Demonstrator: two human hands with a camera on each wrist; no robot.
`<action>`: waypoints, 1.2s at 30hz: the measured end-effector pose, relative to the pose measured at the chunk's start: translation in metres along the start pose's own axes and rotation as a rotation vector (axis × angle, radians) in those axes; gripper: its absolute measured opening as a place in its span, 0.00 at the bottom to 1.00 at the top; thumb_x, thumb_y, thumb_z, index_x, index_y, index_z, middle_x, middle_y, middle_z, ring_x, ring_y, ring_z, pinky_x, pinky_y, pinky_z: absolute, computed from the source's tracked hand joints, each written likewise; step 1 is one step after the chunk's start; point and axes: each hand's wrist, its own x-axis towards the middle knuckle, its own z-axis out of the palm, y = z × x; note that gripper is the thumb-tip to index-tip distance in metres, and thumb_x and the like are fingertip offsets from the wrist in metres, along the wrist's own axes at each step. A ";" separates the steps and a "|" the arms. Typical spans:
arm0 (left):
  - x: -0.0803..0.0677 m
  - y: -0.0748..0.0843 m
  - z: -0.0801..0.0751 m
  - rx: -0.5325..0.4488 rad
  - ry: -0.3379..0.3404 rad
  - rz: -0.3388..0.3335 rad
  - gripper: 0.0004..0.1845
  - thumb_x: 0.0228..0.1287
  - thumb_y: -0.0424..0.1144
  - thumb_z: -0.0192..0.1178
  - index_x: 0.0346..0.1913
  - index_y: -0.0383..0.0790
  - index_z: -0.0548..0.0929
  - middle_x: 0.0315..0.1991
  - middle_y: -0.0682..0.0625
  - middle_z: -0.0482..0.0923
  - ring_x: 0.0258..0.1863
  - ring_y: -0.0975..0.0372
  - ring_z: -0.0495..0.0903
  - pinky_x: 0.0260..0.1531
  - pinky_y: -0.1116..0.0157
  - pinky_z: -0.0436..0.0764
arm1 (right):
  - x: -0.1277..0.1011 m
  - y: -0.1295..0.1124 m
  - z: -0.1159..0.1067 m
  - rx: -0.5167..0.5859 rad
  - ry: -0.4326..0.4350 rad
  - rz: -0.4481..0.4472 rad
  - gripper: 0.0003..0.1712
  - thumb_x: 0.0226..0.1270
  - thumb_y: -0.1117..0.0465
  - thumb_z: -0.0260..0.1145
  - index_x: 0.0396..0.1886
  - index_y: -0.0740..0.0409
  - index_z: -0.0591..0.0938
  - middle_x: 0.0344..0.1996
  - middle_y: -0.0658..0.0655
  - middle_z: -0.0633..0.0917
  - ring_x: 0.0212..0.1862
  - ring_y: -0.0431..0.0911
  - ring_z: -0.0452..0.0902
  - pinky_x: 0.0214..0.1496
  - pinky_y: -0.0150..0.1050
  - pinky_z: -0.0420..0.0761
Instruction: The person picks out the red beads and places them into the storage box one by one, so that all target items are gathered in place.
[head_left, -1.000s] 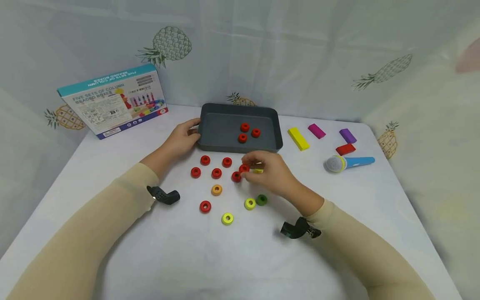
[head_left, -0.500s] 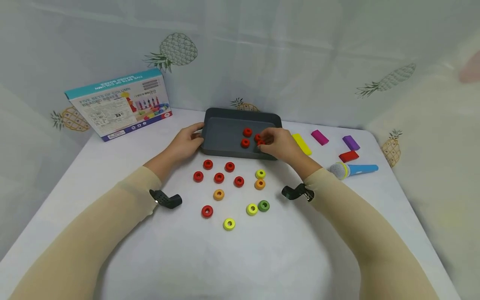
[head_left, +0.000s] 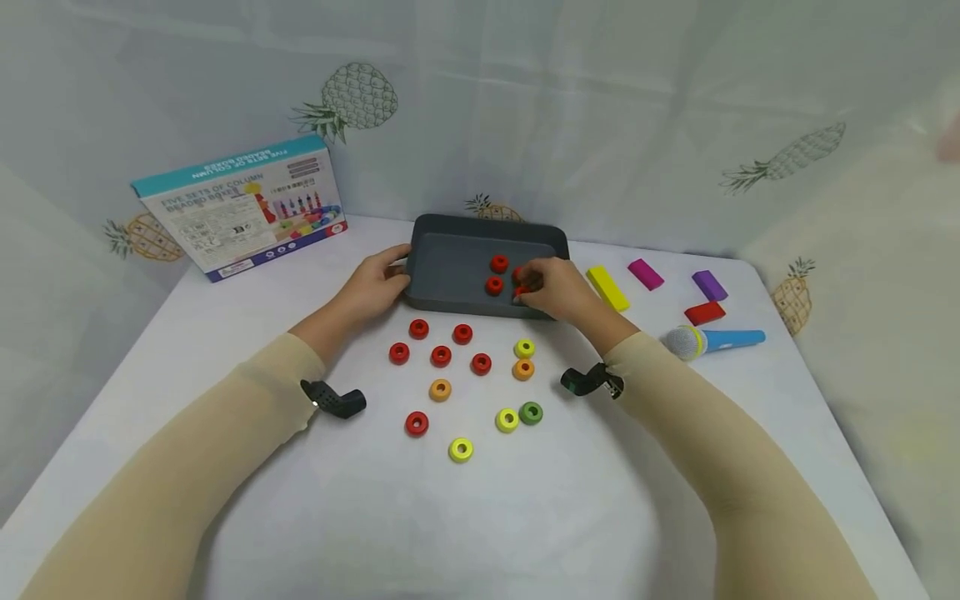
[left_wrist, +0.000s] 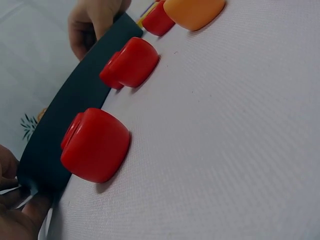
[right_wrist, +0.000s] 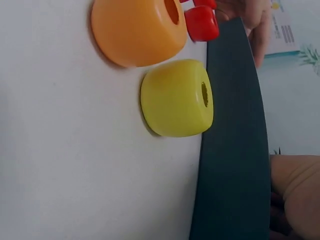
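A dark grey tray (head_left: 450, 262) lies at the back of the white table. My left hand (head_left: 371, 287) holds its left side, thumb near the front corner and fingers at the rim. Over the tray's right part, my right hand (head_left: 558, 287) pinches a red bead (head_left: 520, 292) low inside, partly hidden by the fingers. Beside it sit more red beads (head_left: 498, 263), one of them half covered by the hand. In the right wrist view the tray's wall (right_wrist: 235, 140) hides my right fingertips.
Before the tray lie several red beads (head_left: 441, 356), orange beads (head_left: 440, 389), yellow beads (head_left: 461, 450) and a green bead (head_left: 531, 412). At right are coloured blocks (head_left: 607, 287) and a toy microphone (head_left: 716, 341). A printed box (head_left: 240, 208) stands back left.
My right hand has carried a red bead from the table up and right into the tray, then stayed there. My left hand has kept its hold on the tray.
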 end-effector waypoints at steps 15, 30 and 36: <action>-0.004 0.003 -0.001 0.023 0.008 -0.019 0.32 0.78 0.35 0.49 0.81 0.44 0.57 0.80 0.48 0.56 0.76 0.51 0.63 0.72 0.51 0.68 | -0.062 -0.021 -0.006 0.413 0.163 -0.131 0.25 0.61 0.53 0.77 0.54 0.58 0.84 0.51 0.58 0.86 0.50 0.45 0.85 0.54 0.36 0.85; -0.005 0.005 0.002 0.016 0.001 -0.019 0.32 0.78 0.35 0.49 0.81 0.44 0.57 0.80 0.47 0.56 0.75 0.51 0.63 0.72 0.52 0.68 | -0.080 -0.031 0.060 0.250 -0.009 -0.290 0.24 0.57 0.59 0.79 0.53 0.61 0.85 0.48 0.55 0.87 0.52 0.45 0.82 0.56 0.39 0.85; -0.004 0.005 0.002 0.014 0.009 -0.016 0.32 0.78 0.35 0.49 0.81 0.44 0.57 0.80 0.48 0.56 0.76 0.51 0.63 0.73 0.52 0.67 | -0.080 -0.035 0.064 0.124 -0.013 -0.327 0.23 0.58 0.58 0.79 0.52 0.59 0.85 0.47 0.53 0.87 0.50 0.42 0.82 0.55 0.34 0.84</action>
